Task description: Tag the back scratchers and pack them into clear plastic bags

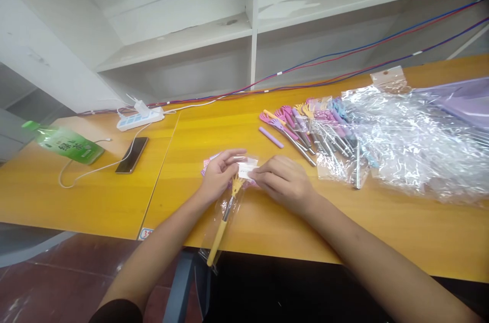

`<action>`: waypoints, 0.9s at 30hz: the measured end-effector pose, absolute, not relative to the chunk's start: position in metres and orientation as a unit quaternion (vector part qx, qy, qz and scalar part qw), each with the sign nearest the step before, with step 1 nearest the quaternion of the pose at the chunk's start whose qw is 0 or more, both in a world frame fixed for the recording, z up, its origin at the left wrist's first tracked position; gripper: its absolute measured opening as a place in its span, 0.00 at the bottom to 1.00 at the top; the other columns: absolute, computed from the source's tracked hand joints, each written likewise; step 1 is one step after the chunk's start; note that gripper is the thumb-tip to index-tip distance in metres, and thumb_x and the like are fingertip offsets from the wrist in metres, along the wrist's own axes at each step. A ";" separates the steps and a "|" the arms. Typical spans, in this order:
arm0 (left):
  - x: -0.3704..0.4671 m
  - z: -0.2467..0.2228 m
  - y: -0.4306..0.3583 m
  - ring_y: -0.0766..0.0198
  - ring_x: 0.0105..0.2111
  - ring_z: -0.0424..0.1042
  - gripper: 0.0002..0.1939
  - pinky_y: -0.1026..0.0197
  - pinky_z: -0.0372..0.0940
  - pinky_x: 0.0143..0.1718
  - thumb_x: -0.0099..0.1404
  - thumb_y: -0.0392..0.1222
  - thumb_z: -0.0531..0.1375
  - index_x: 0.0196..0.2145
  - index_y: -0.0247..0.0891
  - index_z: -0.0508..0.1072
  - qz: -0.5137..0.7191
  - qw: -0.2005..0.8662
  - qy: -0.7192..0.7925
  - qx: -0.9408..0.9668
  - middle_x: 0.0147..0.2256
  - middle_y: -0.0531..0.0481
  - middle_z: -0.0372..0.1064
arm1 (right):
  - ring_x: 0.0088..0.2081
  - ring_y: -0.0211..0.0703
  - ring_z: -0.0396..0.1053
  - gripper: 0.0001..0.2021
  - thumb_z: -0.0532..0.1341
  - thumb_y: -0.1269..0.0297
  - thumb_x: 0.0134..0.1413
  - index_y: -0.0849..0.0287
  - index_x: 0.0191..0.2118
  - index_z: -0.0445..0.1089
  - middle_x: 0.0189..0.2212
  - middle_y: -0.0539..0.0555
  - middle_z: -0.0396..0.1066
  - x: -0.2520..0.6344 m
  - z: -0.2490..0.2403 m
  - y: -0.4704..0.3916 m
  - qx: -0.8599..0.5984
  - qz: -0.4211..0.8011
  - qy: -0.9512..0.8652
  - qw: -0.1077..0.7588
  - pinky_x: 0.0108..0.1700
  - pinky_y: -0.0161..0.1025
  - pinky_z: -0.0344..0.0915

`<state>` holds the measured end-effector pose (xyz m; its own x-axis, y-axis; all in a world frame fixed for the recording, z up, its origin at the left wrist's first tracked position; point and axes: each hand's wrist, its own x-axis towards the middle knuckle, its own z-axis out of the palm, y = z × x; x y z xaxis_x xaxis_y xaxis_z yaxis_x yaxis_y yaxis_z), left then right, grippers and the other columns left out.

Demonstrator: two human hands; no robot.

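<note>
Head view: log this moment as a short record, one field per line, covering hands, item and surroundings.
Right hand: fingers pinching a white slip
Left hand: at the slip's other side; grip unclear
Item: yellow back scratcher in a clear plastic bag, handle toward the person
Right side: more back scratchers, heaped clear packaging
Left side: green bottle, smartphone, power strip
Surface: wooden table

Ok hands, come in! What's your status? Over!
Left hand at white label, right hand pinching it. Yellow scratcher in clear bag. Shiny bag pile off right, not touching hands.
</note>
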<state>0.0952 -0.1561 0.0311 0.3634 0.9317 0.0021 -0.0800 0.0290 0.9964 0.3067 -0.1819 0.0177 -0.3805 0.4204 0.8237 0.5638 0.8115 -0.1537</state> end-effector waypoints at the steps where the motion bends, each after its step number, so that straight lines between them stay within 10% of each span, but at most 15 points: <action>1: 0.096 0.031 -0.157 0.57 0.45 0.79 0.20 0.60 0.71 0.44 0.67 0.44 0.65 0.56 0.37 0.76 0.408 0.610 0.380 0.562 0.50 0.41 0.80 | 0.33 0.42 0.68 0.07 0.62 0.71 0.69 0.55 0.38 0.76 0.32 0.54 0.77 0.307 0.018 -0.183 -0.297 -0.088 -0.832 0.460 0.34 0.42 0.60; 10: 0.098 0.036 -0.158 0.63 0.37 0.78 0.25 0.62 0.68 0.36 0.68 0.44 0.65 0.61 0.41 0.72 0.372 0.619 0.381 0.577 0.56 0.40 0.78 | 0.34 0.45 0.66 0.10 0.56 0.71 0.73 0.55 0.44 0.75 0.32 0.55 0.72 0.308 0.022 -0.188 -0.290 -0.044 -0.872 0.392 0.36 0.43 0.64; 18: 0.098 0.028 -0.161 0.61 0.35 0.79 0.34 0.59 0.71 0.41 0.71 0.47 0.63 0.70 0.42 0.59 0.364 0.635 0.340 0.591 0.37 0.49 0.79 | 0.31 0.44 0.63 0.08 0.60 0.72 0.70 0.55 0.42 0.76 0.31 0.55 0.71 0.317 0.016 -0.179 -0.327 -0.112 -0.846 0.407 0.32 0.44 0.58; 27: 0.097 0.021 -0.155 0.63 0.30 0.76 0.23 0.61 0.70 0.31 0.68 0.59 0.65 0.51 0.41 0.71 0.416 0.599 0.392 0.561 0.38 0.47 0.80 | 0.33 0.44 0.71 0.10 0.58 0.62 0.72 0.53 0.41 0.78 0.32 0.56 0.76 0.311 0.015 -0.189 -0.340 0.103 -0.826 0.437 0.35 0.43 0.65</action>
<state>0.0972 -0.1549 0.0211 0.3465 0.9381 -0.0027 -0.0578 0.0243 0.9980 0.3108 -0.1894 0.0154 -0.3862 0.6521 0.6524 0.4727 0.7472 -0.4671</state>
